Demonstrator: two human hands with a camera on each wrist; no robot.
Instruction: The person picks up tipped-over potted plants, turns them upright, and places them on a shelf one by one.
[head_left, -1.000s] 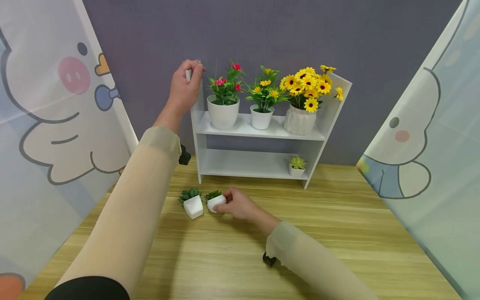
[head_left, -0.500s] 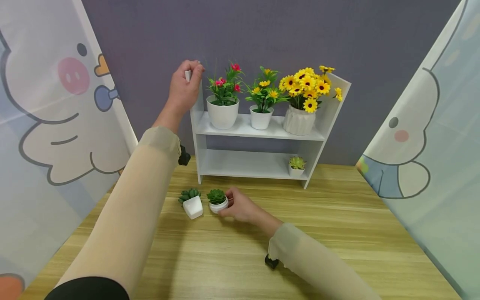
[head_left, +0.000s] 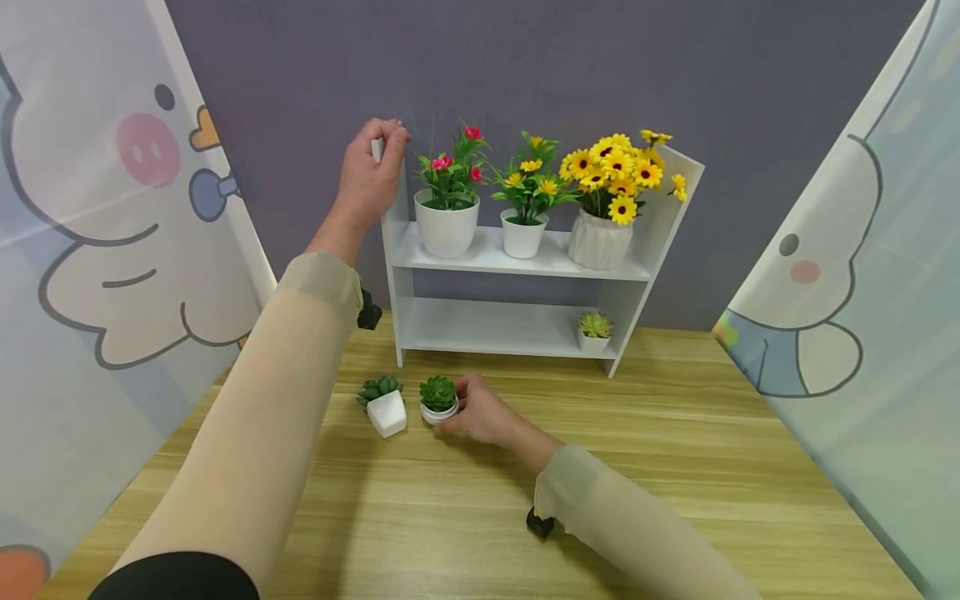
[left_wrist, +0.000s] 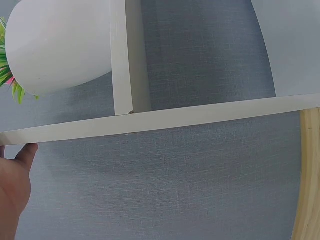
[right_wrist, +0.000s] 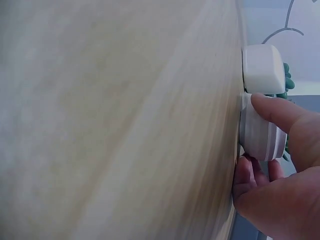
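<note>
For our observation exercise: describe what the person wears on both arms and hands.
Both arms wear thin, close-fitting beige sleeves, left sleeve and right sleeve, ending at the wrists. A small black device sits under each wrist. The left hand and right hand are bare.

Left hand [head_left: 369,171] raised, fingers curled — right hand [head_left: 480,408] low, fingers pinching.

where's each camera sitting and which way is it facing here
Head: worn on the head, looks forward and down at the white shelf and table; both sleeved arms show.
Left wrist: beside the shelf's side panel, facing the grey wall; left hand at the edge.
Right wrist: low over the table, facing the round succulent pot; right hand grips it.
Shared: head and right wrist both show that pot.
</note>
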